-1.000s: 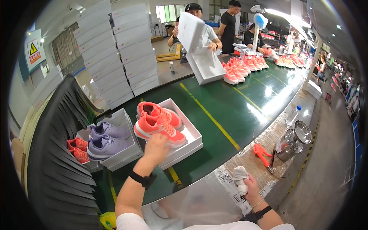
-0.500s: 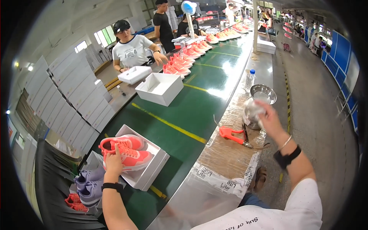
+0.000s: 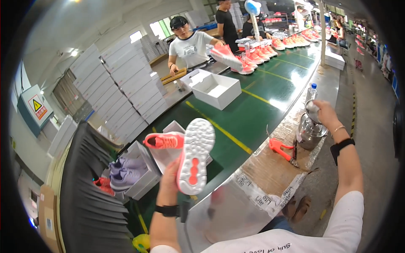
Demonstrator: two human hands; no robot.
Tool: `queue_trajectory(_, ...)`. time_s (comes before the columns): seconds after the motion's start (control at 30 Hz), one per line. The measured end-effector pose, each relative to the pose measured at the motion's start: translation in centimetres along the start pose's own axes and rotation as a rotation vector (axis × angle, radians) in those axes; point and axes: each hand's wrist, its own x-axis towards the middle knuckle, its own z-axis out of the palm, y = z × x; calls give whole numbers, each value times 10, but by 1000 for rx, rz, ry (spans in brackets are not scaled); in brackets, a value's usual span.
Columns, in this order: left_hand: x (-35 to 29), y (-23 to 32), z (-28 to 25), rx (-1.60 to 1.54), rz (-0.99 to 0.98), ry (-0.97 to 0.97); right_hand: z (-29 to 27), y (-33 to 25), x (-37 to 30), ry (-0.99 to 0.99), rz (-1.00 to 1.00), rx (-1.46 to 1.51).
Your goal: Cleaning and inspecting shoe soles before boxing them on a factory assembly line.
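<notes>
L hand is clasping coral shoe in front of nr white box, fingers wrapping its lower side, sole facing cam. 2nd coral shoe is lying in box. Lilac pr is sitting L of box. R hand, well R of box, is touching metal dish by metal can; can't tell if pinching.

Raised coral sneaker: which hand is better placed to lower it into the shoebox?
Left, most likely. The left hand grips the coral sneaker, close to the open shoebox. The right hand is well away, on the raised metal lid above the canister.
</notes>
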Motion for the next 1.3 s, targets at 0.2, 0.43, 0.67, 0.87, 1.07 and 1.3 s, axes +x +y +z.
queue_trajectory(0.2, -39, -76, 74, -399, -164, -70, 27, -162, -135, 233, -865, 383)
queue_trajectory(0.43, -71, -122, 91, -145, -211, 2, 76, -189, -153, 307, -820, 280)
queue_trajectory(0.67, -105, -124, 92, -3, -78, -42, 58, -191, -159, 459, -660, 356)
queue_trajectory(0.87, -101, -131, 86, 0, -105, -7, 49, -192, -181, 465, -683, 239)
queue_trajectory(1.07, -83, -127, 96, 1, -35, -4, 73, -205, -253, 175, -1240, 193)
queue_trajectory(1.3, -89, -127, 113, 22, -93, 34, 44, -179, -146, 408, -747, 455)
